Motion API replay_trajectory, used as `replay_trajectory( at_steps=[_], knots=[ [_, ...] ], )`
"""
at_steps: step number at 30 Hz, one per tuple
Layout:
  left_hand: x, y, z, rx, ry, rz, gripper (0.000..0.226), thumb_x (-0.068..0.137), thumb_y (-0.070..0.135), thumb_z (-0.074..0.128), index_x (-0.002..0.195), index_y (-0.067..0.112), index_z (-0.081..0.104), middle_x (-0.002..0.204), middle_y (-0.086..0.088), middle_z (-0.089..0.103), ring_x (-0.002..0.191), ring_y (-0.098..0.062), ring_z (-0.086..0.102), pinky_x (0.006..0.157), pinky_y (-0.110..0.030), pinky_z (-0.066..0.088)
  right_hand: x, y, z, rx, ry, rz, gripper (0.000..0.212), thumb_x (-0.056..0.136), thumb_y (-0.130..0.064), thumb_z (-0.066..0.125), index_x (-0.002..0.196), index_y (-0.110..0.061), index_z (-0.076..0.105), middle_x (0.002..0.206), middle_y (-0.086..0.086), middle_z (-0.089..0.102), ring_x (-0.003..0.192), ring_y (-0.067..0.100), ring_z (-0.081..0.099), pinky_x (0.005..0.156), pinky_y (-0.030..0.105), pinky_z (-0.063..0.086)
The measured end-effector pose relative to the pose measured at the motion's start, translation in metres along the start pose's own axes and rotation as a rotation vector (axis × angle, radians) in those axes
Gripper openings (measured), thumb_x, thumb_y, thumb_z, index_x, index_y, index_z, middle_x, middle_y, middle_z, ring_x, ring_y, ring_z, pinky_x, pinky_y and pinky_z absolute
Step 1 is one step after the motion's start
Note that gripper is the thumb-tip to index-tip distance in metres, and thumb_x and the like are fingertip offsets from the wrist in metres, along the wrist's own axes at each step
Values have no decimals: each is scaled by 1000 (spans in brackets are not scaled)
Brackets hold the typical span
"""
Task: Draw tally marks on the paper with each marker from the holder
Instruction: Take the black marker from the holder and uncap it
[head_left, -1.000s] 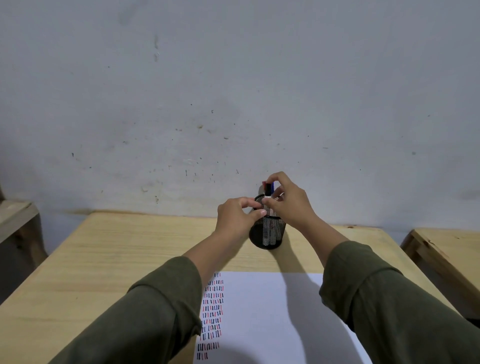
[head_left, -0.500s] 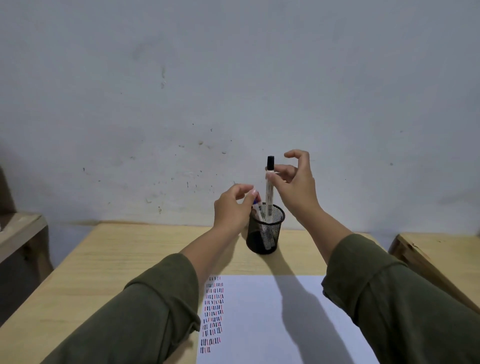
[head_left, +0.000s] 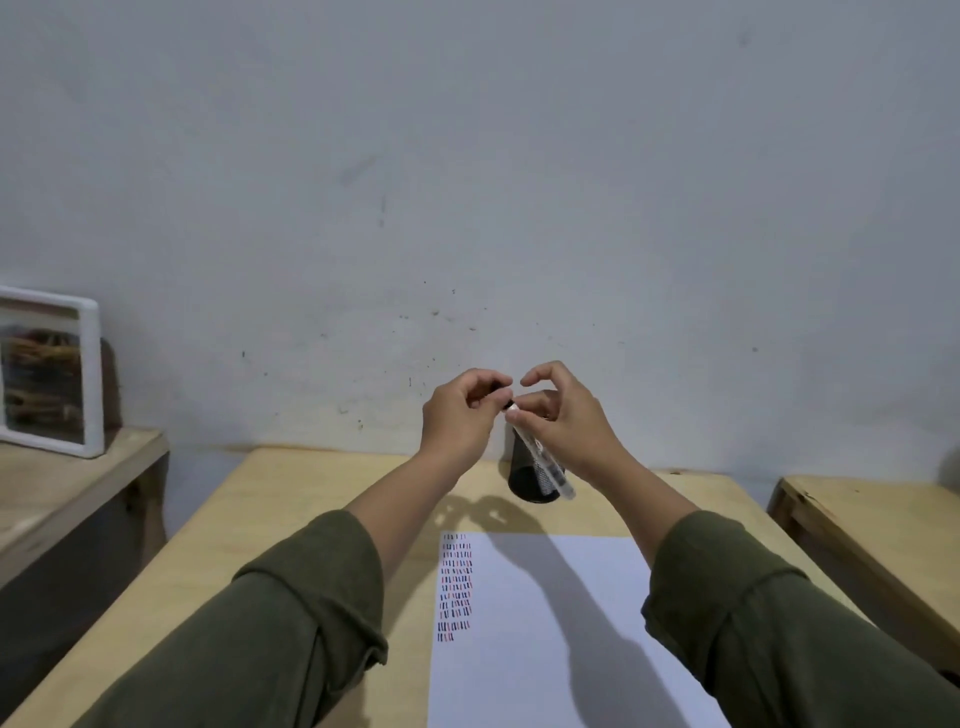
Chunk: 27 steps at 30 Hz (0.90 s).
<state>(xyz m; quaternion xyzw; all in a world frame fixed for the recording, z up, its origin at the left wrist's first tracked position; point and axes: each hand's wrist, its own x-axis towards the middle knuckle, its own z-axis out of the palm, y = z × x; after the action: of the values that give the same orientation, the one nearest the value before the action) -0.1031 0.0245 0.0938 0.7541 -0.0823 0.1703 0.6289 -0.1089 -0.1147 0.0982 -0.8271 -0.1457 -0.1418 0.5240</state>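
A white-barrelled marker (head_left: 543, 457) slants in the air above the table, held in my right hand (head_left: 563, 421). My left hand (head_left: 462, 415) pinches its black cap (head_left: 501, 397) at the upper end. Behind the marker stands the black mesh holder (head_left: 524, 475) at the far side of the table, partly hidden by my right hand. The white paper (head_left: 545, 623) lies in front of it, with rows of black, red and blue tally marks (head_left: 455, 587) down its left edge.
The wooden table (head_left: 291, 525) runs to the grey wall. A lower wooden bench (head_left: 67, 478) at the left carries a white-framed box (head_left: 49, 371). Another wooden bench (head_left: 872, 525) stands at the right.
My right hand lifted the marker out of the holder and tilted it. My left hand left the holder's rim and closed on the cap. The view swung left.
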Motion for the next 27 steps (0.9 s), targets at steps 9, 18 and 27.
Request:
replay_trajectory(
  at_steps=[9, 18, 27],
  knots=[
    [-34, -19, -31, -352, 251, -225, 12, 88, 18, 61, 80, 27, 63, 91, -2, 69, 79, -13, 65, 81, -25, 51, -41, -5, -8, -1, -4, 92, 25, 77, -27, 74, 96, -15, 63, 83, 9, 73, 63, 15, 63, 70, 29, 51],
    [-80, -44, -24, -486, 198, -345, 5, 87, 10, 61, 88, 6, 63, 76, -4, 63, 69, -8, 61, 63, -9, 53, -81, -2, 14, 467, 45, 198, 15, 84, -19, 68, 95, -11, 65, 73, 6, 65, 54, 11, 56, 58, 22, 45],
    [-98, -36, -19, -541, 22, -201, 11, 90, 6, 57, 95, 12, 64, 81, 0, 65, 75, -6, 59, 70, -8, 52, -91, 2, 27, 689, -36, 270, 8, 91, -18, 59, 85, -13, 62, 64, 6, 63, 53, 14, 55, 51, 19, 45]
  ],
)
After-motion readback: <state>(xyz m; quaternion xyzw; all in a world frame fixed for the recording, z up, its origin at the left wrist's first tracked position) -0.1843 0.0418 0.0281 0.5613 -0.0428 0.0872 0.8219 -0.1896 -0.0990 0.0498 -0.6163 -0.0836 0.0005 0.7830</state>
